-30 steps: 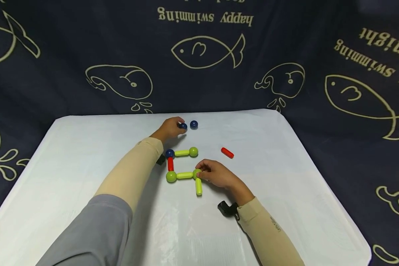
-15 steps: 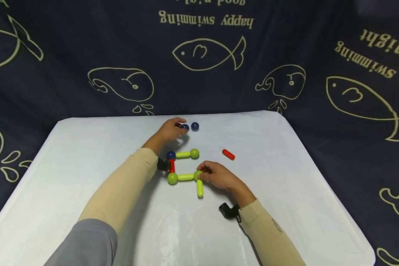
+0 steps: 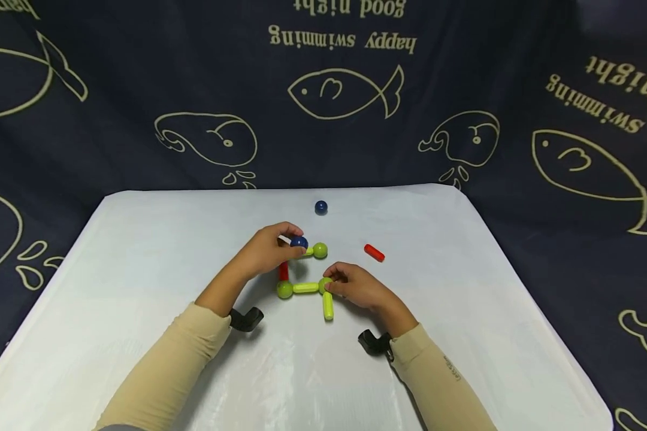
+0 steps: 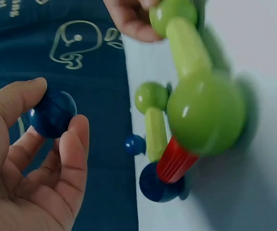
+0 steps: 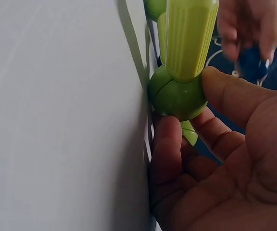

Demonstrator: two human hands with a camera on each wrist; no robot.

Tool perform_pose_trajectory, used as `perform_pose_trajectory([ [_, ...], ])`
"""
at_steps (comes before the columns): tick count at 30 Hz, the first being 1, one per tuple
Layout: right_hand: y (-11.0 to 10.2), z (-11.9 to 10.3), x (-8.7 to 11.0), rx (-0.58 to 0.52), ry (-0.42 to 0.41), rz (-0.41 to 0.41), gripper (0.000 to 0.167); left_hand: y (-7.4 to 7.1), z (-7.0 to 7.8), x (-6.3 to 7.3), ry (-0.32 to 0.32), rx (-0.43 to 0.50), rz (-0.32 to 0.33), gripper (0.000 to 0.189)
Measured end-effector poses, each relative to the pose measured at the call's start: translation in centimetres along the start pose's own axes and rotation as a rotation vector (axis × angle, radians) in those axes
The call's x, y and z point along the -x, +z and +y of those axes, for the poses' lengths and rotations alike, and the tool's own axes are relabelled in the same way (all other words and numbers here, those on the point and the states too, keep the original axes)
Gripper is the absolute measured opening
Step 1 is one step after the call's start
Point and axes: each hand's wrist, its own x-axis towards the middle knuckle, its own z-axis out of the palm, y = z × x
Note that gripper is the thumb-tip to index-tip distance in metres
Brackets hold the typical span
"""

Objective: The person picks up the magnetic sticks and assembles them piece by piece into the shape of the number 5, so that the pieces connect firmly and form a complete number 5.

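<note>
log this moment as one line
left hand: holds blue ball | right hand: pinches green ball | lying loose: red rod, far blue ball

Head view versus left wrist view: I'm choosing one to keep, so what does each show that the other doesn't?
Only the head view shows the loose red rod and right sleeve.
Only the left wrist view plainly shows the blue corner ball meeting the attached red rod; in the other, the left hand covers that joint.
Both show that hand pinching a blue ball, the right hand on a green ball, and a separate blue ball.
</note>
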Motion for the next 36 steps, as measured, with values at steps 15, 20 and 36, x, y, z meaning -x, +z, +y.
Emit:
perform_pose_trajectory([
  [15,0.1,0.3,0.0,-0.012,-0.005,-0.002,0.016,5.3,-1.1,7.9,0.038,0.067,-0.137,0.029],
  [20,0.0,0.3,-0.1,-0.014,-0.026,-0.006,0.017,7.1,-1.1,8.4,0.114,-0.009,-0.19,0.026],
  [36,0.1,0.1,-0.1,-0.023,-0.024,-0.011,0.02,9.8,-1.5,9.0,0.12,0.01,-0.16,0.027],
])
